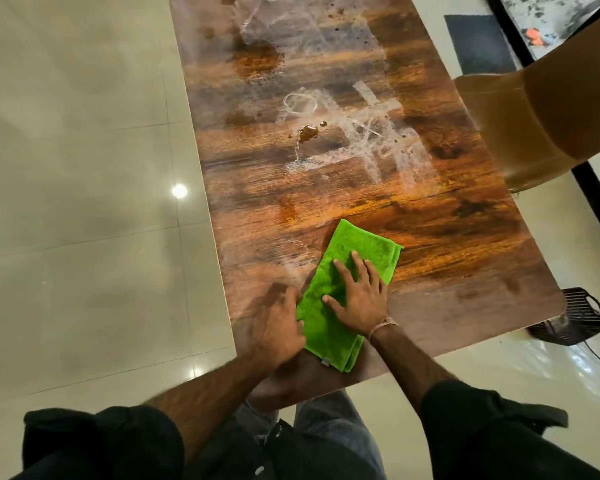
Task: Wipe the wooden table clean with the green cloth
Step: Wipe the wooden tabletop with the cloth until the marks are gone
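1. nearest the person, the left hand [279, 327] sits by the near-left corner of the surface [447, 271], right against the left edge of the green cloth [357, 247]. it is blurred, so i cannot tell whether its grip pinches that edge or only rests beside it.
2. the right hand [359, 299] lies flat on the middle of the cloth, fingers straight and spread apart. it presses down rather than clutching, and nothing is clamped in that grip.
3. the cloth is folded into a long pad at the near end of the surface. its near corner is close to the near edge, and its far end pokes out beyond the right fingertips toward the mess.
4. i'd judge this an early stroke of the wipe. the near strip looks mostly plain wood, with a faint pale streak just left of the cloth.
5. the next move calls for a firm push away from the body, with the palm flat so the pad doesn't bunch. it should run up to the white smears [371, 140] and the small brown puddle [307, 132] at mid-surface.
6. farther off, a larger brown stain [257, 58] with specks and more white film lies at the far end, so most of the job looks undone.
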